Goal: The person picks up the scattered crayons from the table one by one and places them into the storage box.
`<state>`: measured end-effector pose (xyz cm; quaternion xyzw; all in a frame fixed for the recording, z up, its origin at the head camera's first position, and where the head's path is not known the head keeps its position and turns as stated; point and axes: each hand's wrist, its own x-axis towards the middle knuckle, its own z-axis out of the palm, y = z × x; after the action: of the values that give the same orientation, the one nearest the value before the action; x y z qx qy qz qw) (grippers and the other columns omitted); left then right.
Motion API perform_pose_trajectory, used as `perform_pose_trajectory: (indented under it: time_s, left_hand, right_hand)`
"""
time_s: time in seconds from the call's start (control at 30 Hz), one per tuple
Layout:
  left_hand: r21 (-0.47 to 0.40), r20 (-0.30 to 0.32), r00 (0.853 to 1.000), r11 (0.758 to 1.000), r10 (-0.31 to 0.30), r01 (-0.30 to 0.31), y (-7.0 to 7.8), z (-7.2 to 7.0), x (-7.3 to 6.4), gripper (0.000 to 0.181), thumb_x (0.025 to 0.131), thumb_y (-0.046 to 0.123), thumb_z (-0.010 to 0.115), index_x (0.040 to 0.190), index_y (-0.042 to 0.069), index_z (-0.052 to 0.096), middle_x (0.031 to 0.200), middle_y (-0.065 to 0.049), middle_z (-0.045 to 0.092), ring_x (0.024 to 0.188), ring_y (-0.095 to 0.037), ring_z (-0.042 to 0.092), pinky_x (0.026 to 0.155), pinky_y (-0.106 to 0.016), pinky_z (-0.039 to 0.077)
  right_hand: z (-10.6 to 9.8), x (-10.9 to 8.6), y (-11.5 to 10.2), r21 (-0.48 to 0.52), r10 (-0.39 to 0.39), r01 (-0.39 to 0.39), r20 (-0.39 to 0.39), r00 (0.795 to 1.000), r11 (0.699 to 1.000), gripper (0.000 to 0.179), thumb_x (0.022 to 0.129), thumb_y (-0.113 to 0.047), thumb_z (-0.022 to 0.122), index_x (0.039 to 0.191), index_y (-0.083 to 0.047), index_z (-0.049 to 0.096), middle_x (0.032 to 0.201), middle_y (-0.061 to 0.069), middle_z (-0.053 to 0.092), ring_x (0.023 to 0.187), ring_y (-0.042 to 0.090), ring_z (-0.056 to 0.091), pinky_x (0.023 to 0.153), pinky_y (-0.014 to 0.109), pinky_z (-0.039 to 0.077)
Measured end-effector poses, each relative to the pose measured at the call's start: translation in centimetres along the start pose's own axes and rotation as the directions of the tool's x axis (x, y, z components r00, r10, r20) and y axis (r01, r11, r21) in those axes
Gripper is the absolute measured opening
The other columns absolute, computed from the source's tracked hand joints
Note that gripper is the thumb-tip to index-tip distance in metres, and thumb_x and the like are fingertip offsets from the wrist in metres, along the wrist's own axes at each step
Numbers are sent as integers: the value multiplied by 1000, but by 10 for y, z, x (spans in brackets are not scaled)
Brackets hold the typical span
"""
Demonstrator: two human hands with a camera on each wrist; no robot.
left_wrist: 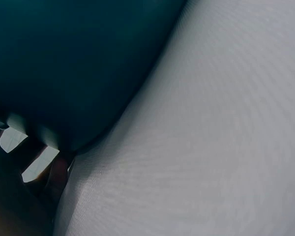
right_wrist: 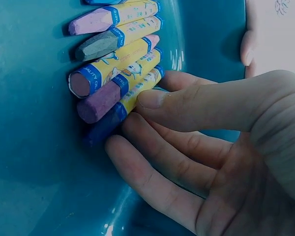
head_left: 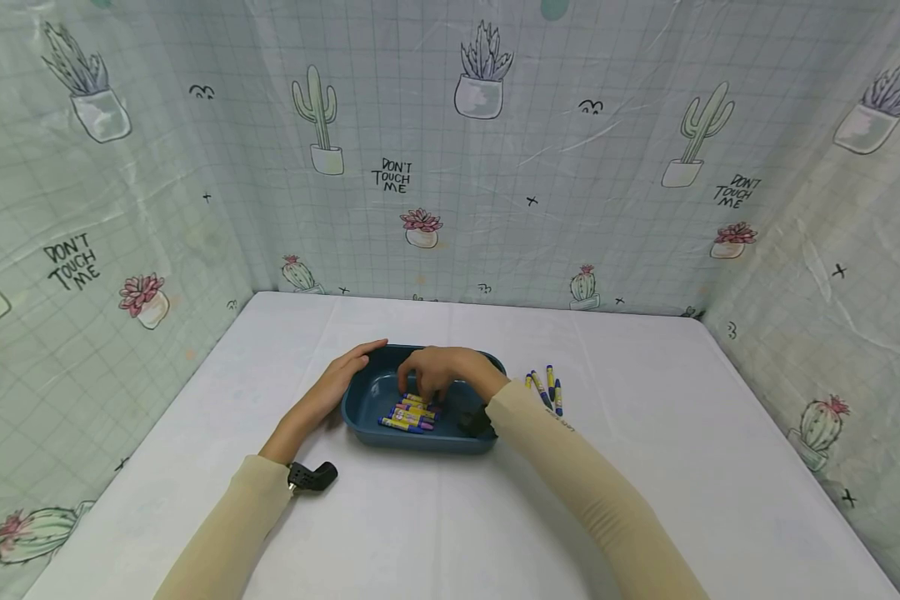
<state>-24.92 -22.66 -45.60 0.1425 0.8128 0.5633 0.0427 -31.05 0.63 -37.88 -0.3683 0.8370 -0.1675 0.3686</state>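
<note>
A dark teal tray (head_left: 427, 445) stands on the white table with a row of oil pastels (head_left: 407, 414) lying side by side in it. My right hand (head_left: 437, 371) reaches down into it. In the right wrist view my right thumb and fingers pinch a dark blue oil pastel (right_wrist: 106, 125) at the row's end, beside a purple oil pastel (right_wrist: 99, 102). My left hand (head_left: 332, 385) rests along the tray's left rim, its fingers extended. The left wrist view shows its fingers dimly against the tray's outer wall (left_wrist: 83, 73).
Several more oil pastels (head_left: 551, 389) lie on the table (head_left: 690, 467) just right of the tray, partly behind my right forearm. A patterned cloth with cactus drawings (head_left: 435, 167) hangs round the back and sides. Each wrist carries a black camera mount (head_left: 312, 477).
</note>
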Motion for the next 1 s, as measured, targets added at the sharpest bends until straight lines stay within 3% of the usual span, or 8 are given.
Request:
perform_pose_trajectory:
  time_s: [0.67, 1.0]
  left_hand:
    - [0, 0, 1000, 1000, 2, -2, 0, 0, 0, 47, 114, 29, 30, 159, 24, 42, 168, -5, 36, 160, -33, 22, 129, -63, 14]
    - [-2, -2, 1000, 1000, -4, 4, 1, 1, -1, 46, 115, 30, 29, 159, 24, 42, 168, -5, 36, 160, -33, 23, 129, -63, 14]
  right_hand:
    - [-3, -6, -2, -16, 5, -5, -29, 1000, 1000, 39, 92, 2, 71, 127, -15, 71, 101, 9, 73, 90, 19, 71, 76, 37, 65]
    - [-10, -20, -5, -30, -24, 23, -46, 999, 999, 40, 95, 5, 63, 130, -15, 70, 99, 8, 71, 91, 22, 71, 76, 37, 65]
